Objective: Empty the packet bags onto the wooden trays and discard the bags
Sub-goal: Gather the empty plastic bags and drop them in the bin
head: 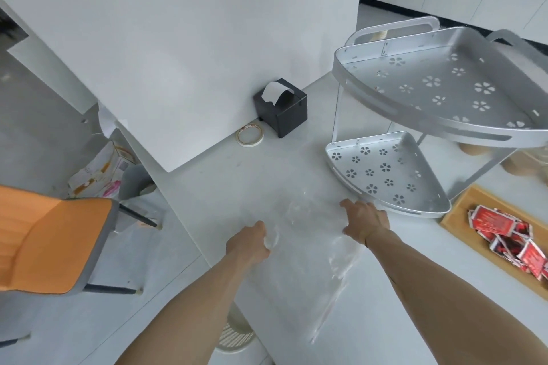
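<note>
No writing is legible; the red packets (510, 241) piled on the wooden tray (462, 207) at the near right show only blurred white marks. A clear plastic bag (308, 234), empty, is spread over the white table (225, 175) between both hands. The left hand (250, 241) pinches its left edge; the right hand (366, 221) grips its far right edge, beside the silver corner rack (385, 169).

A plain white office-like workroom; white table (225, 187), orange chair (50, 237), receipt printer (281, 109).

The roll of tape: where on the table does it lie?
In the head view, the roll of tape lies flat far left, against the white panel, beside the black box.
</note>
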